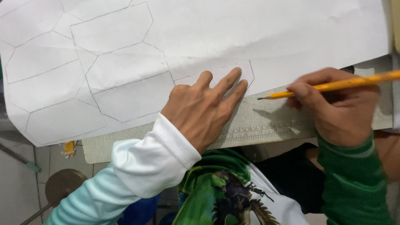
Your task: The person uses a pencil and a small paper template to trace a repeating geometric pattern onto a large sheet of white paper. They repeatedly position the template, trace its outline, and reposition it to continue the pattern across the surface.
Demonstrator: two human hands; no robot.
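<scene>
A large white paper sheet (271, 37) covered with pencilled polygon outlines lies over a grey-green cutting mat (266, 121). My left hand (204, 108) presses flat, fingers spread, on a small white paper template (246, 71) at the sheet's lower edge. My right hand (337, 108) grips a yellow pencil (333, 86); its dark tip points left, just right of the template and slightly off the paper's edge, over the mat.
The mat's printed ruler scale (258, 132) runs along its near edge. Below the table edge are a round metal stool base (62, 185) on a tiled floor and a small yellow scrap (68, 148). My green and white shirt (225, 191) fills the bottom centre.
</scene>
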